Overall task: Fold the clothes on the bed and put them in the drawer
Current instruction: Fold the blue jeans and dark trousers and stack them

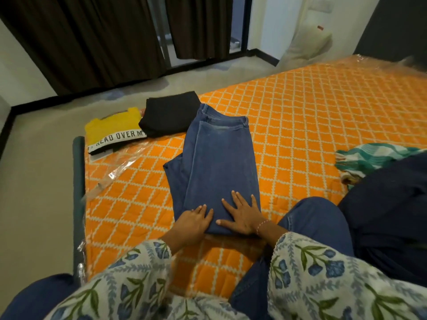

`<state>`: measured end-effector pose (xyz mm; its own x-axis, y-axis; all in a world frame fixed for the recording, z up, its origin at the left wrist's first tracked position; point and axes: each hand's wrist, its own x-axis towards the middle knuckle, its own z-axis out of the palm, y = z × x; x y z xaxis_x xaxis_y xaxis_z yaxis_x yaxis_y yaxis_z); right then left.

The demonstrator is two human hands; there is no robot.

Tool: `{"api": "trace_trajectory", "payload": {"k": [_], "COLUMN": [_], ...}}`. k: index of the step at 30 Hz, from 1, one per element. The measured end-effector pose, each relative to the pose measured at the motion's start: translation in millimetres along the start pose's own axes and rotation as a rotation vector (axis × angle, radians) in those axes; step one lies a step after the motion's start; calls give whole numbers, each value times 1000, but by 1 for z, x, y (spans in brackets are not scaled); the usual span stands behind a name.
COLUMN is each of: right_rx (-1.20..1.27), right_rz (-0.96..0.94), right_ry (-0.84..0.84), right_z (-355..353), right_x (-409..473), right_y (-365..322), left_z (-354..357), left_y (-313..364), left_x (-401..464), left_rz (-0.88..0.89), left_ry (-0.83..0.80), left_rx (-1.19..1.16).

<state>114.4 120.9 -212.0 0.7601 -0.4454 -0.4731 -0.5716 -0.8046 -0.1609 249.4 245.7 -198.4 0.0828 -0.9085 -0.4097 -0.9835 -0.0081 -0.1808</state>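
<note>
1. The jeans [219, 167] are blue denim, matt, with a slightly faded front.
2. The bed [312, 116] has an orange quilted cloth cover under glossy, clear plastic film [111, 174].
3. The black garment [168, 116] is matt, smooth cloth.
4. The yellow shirt [111, 130] is soft matt cloth with printed letters.
5. The curtains [92, 35] are dark, matt cloth.

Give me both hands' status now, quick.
Left hand: open, fingers resting on the near end of the folded blue denim jeans.
Right hand: open, palm pressed flat on the same jeans.
</note>
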Motion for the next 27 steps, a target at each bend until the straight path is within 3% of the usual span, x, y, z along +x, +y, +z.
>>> {"api": "trace_trajectory", "payload": {"k": [4, 7, 10, 11, 13, 15, 17, 19, 22, 25, 27], "right_rx": [-21, 81, 346, 455, 621, 736, 806, 812, 802, 735, 818], "right_rz": [-98, -61, 50, 91, 133, 151, 166, 175, 227, 268, 235], "right_ry": [-125, -62, -333, -383, -395, -400, -428, -425, -286, -233, -101], "right_z": [-27, -64, -98, -108, -129, -150, -171, -186, -205, -206, -204], "right_x": [-15, -16, -8, -4, 4, 12, 24, 39, 62, 77, 90], "right_y": [-3, -8, 3, 10, 24, 37, 47, 59, 88, 117, 133], "left_z": [-41, -74, -97, -103, -107, -104, -97, -101, -114, -119, -121], "left_y": [-25, -45, -61, -72, -98, -117, -127, -126, -131, -143, -152], "left_x": [17, 29, 20, 11, -5, -14, -5, 13, 47, 84, 107], "left_rz": [-76, -103, -129, -133, -188, -129, -72, -119, -198, -217, -231], "left_ry": [12, -233, -516, -531, -409, -302, -196, 14, 229, 223, 217], "left_rx": [-271, -540, -980, -1193, -1602, -1847, -1863, -1748, -1694, -1715, -1694]}}
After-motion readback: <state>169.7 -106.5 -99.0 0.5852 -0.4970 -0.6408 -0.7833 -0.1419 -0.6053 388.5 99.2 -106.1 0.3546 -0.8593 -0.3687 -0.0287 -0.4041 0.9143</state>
